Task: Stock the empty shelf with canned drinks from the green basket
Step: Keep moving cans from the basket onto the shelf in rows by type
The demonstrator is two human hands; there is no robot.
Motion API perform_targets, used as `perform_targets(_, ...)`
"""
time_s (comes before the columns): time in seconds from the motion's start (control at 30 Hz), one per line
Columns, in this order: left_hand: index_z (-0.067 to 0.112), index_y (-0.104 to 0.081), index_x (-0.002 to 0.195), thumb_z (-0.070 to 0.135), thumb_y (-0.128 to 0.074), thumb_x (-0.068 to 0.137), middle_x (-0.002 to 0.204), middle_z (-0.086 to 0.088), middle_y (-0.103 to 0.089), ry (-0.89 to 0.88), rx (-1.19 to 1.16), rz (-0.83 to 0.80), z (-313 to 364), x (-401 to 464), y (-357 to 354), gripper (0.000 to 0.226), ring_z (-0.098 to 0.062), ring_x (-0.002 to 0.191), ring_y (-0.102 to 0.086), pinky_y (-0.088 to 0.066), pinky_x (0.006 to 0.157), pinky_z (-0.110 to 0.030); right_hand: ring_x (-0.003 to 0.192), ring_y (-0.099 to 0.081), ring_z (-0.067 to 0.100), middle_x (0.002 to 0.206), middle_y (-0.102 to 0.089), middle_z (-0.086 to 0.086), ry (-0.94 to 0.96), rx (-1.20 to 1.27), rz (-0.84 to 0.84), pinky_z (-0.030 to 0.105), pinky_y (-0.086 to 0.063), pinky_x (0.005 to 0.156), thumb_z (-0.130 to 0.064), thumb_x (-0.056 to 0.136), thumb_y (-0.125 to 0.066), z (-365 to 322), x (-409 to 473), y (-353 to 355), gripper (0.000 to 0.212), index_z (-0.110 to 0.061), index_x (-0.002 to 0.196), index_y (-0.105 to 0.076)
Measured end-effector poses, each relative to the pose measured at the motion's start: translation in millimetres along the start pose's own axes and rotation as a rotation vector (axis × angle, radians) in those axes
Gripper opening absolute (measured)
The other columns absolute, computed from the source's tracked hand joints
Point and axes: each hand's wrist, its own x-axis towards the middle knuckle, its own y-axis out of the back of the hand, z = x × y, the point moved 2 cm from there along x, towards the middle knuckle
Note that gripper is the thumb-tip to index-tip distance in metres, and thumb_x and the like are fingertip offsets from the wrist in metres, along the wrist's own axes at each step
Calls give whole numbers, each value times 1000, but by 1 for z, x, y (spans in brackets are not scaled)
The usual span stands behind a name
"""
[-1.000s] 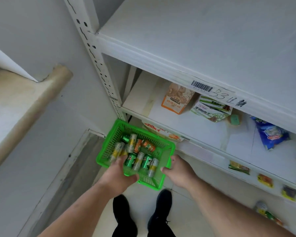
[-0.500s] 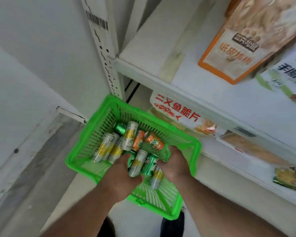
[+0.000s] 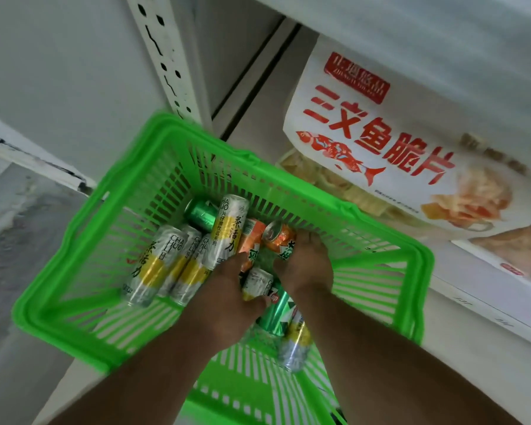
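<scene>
White shelf (image 3: pixel 472 305) boards and the snack bag (image 3: pixel 390 148) crowd in from the right; the green basket (image 3: pixel 83 262) sits low beside them so both hands can dig in. Its cans (image 3: pixel 163 265) lie loose on the bottom, with bare room along the left wall. The left hand (image 3: pixel 227 299) curls over a can; the right hand (image 3: pixel 304 265) closes on the orange can (image 3: pixel 281 237), a judgement, as the fingers are hidden.

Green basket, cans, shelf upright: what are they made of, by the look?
Green basket: moulded plastic, semi-gloss; slotted walls, thick rolled rim.
Cans: likely thin aluminium, glossy printed skins; one orange can shows a bright metal end.
Shelf upright: probably white-painted steel, matte; punched keyhole slots.
</scene>
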Motion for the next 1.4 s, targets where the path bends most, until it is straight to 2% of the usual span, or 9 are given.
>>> perform_targets(0.17, 31, -22, 155, 40, -75, 85, 155, 10, -33, -16, -1, -3, -9, 8, -5, 88, -10, 138, -37, -29, 103, -18, 127, -50, 29, 138, -52, 11, 23, -112, 121, 40, -53, 97, -50, 82, -78, -1, 4, -14, 79, -11, 142, -44)
perform_targets(0.3, 36, -31, 151, 44, -76, 81, 151, 15, -41, -35, -26, 3, 2, -12, 7, 83, -9, 136, -43, -37, 108, -25, 121, -52, 28, 127, -56, 8, 29, 22, 76, 37, -52, 91, -61, 76, -78, -3, -21, 17, 75, -13, 128, -55)
perform_targets(0.37, 33, -31, 151, 41, -76, 82, 148, 13, -43, -24, -5, 28, 21, -39, 21, 83, -9, 130, -47, -37, 102, -21, 112, -57, 26, 117, -58, 5, 21, 112, 49, 35, -52, 84, -59, 71, -79, -7, -47, 47, 68, -16, 119, -59)
perform_targets(0.5, 33, -28, 152, 35, -78, 82, 149, 10, -43, -22, -27, 43, 72, -110, 52, 86, -7, 133, -44, -36, 106, -22, 88, -61, 19, 97, -57, -5, -44, 320, 9, 30, -49, 66, -60, 59, -77, -16, -110, 127, 58, -26, 103, -61)
perform_targets(0.67, 32, -29, 153, 43, -76, 80, 142, 15, -44, -56, -4, 66, 141, -195, 94, 87, -7, 132, -45, -36, 105, -22, 74, -66, 12, 86, -66, -7, -98, 479, -27, 35, -57, 64, -62, 54, -75, -33, -191, 234, 54, -27, 91, -59)
perform_targets(0.77, 32, -27, 153, 42, -76, 81, 138, 21, -41, -80, 4, 79, 182, -253, 120, 87, -6, 133, -44, -35, 102, -19, 74, -65, 9, 85, -67, -10, -117, 547, -27, 35, -57, 68, -54, 60, -80, -44, -246, 304, 48, -28, 91, -54)
perform_targets(0.93, 31, -25, 154, 45, -78, 78, 151, 7, -42, -125, 49, 46, 256, -349, 167, 94, -8, 134, -44, -38, 109, -26, 77, -67, 9, 87, -68, -13, -132, 615, 37, 35, -59, 71, -60, 55, -76, -60, -331, 424, 57, -28, 96, -53)
perform_targets(1.13, 36, -23, 154, 50, -77, 75, 150, 11, -40, -308, 138, 11, 367, -449, 219, 97, -6, 131, -44, -40, 106, -27, 79, -66, 5, 89, -68, -13, -129, 690, 202, 33, -58, 73, -62, 58, -79, -67, -424, 570, 55, -32, 95, -51)
perform_targets(1.4, 42, -21, 151, 50, -77, 74, 147, 12, -43, -576, 209, -23, 484, -537, 250, 96, -6, 133, -43, -41, 108, -28, 83, -68, -1, 93, -72, -15, -104, 854, 427, 35, -60, 82, -50, 61, -81, -61, -516, 698, 43, -36, 96, -62)
